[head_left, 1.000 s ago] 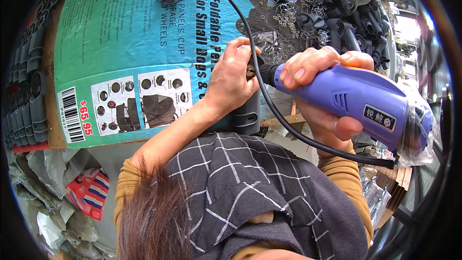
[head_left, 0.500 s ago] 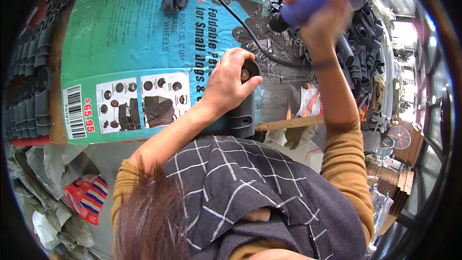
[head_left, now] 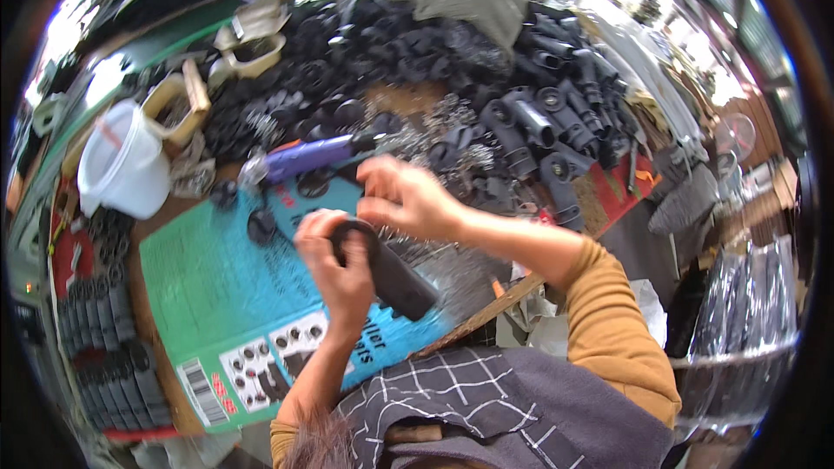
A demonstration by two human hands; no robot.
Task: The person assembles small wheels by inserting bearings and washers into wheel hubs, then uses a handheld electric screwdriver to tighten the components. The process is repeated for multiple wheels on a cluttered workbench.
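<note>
My left hand (head_left: 337, 267) is closed round the upper end of a dark grey plastic tube-shaped part (head_left: 407, 285), holding it tilted above the printed cardboard sheet (head_left: 195, 287). Just right of the part's upper end is my right hand (head_left: 415, 201), with curled fingers somewhat apart and slightly blurred. I see nothing in it. Beyond both hands lies a purple electric screwdriver (head_left: 308, 159), its dark tip pointing right. Two dark round plastic pieces, one a round cap (head_left: 262, 227), rest on the sheet's far part.
A white bucket (head_left: 126, 165) stands at far left, beside a yellowish container (head_left: 174, 108). Loose screws (head_left: 426, 135) and heaped dark plastic parts (head_left: 556, 126) cover the far side. Rows of grey parts (head_left: 109, 317) line the left. The wooden table edge (head_left: 486, 313) runs near me.
My right hand has let go of the screwdriver, now lying on the far side, and come close to my left hand. My left hand has lifted and tilted the plastic part. The view has swung.
</note>
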